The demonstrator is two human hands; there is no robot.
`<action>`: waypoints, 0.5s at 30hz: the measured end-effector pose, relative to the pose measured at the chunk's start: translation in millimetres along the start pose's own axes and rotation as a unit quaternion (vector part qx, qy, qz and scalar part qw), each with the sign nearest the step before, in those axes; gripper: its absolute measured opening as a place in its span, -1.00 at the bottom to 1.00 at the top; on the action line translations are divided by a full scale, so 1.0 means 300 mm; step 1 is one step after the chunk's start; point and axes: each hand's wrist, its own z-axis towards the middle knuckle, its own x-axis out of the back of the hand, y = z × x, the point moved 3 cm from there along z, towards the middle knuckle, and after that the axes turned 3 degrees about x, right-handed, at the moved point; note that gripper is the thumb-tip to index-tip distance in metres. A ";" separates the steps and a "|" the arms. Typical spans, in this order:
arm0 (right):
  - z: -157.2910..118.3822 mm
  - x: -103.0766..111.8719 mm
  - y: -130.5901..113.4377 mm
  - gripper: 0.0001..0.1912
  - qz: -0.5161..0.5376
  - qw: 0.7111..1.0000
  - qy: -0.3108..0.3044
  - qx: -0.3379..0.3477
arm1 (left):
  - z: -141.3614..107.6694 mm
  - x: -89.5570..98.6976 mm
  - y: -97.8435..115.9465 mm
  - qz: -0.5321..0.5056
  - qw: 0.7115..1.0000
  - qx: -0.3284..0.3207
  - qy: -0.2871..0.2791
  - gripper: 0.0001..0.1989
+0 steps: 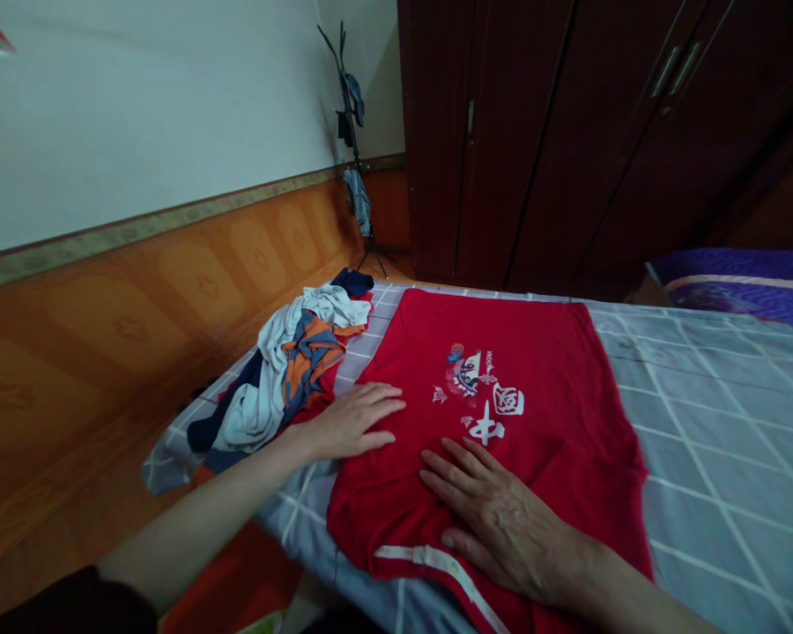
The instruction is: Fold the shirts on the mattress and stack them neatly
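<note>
A red shirt [542,352] with white characters and a printed figure lies spread out on the grey checked bedcover [720,423]. My left hand [357,421] rests at the shirt's left edge, fingers extended, holding nothing. Flat on the lower middle of the shirt, just below the white characters, is my right hand [495,511], its fingers spread. Near the bottom, a white band curves along the shirt, which is wrinkled around my right hand.
Left of the shirt is a pile of crumpled clothes [264,387], white, navy and orange-grey. A coat stand [353,132] stands in the corner beside a dark wardrobe [502,132]. Purple bedding [753,277] lies at the right. The bed's edge runs along the near left.
</note>
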 end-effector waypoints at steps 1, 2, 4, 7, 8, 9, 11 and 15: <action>0.001 -0.001 -0.001 -0.42 0.000 1.000 -0.003 -0.001 | -0.012 -0.018 0.020 0.011 1.000 -0.012 -0.011 -0.54; 0.003 -0.002 -0.001 -0.42 -0.001 1.000 -0.006 -0.002 | -0.025 -0.030 0.033 0.019 1.000 -0.013 -0.013 -0.51; 0.005 -0.002 0.000 -0.42 -0.004 1.000 -0.011 -0.004 | -0.055 -0.030 0.053 0.016 1.000 0.000 0.010 -0.50; 0.000 0.016 0.000 -0.41 -0.015 1.000 -0.013 -0.012 | -0.122 0.010 0.094 -0.040 0.999 -0.005 0.027 -0.62; -0.007 0.028 -0.003 -0.41 -0.022 0.999 -0.012 -0.022 | -0.151 0.026 0.114 -0.063 0.998 -0.016 0.017 -0.65; -0.019 0.043 -0.008 -0.41 -0.031 0.999 -0.009 -0.036 | -0.183 0.040 0.135 -0.080 0.996 -0.028 0.001 -0.67; -0.060 0.076 -0.030 -0.41 -0.046 0.997 0.003 -0.062 | -0.250 0.055 0.173 -0.092 0.994 -0.044 -0.036 -0.61; -0.210 0.098 -0.101 -0.37 -0.073 0.994 0.039 -0.078 | -0.355 0.034 0.196 -0.050 0.994 -0.051 -0.084 -0.44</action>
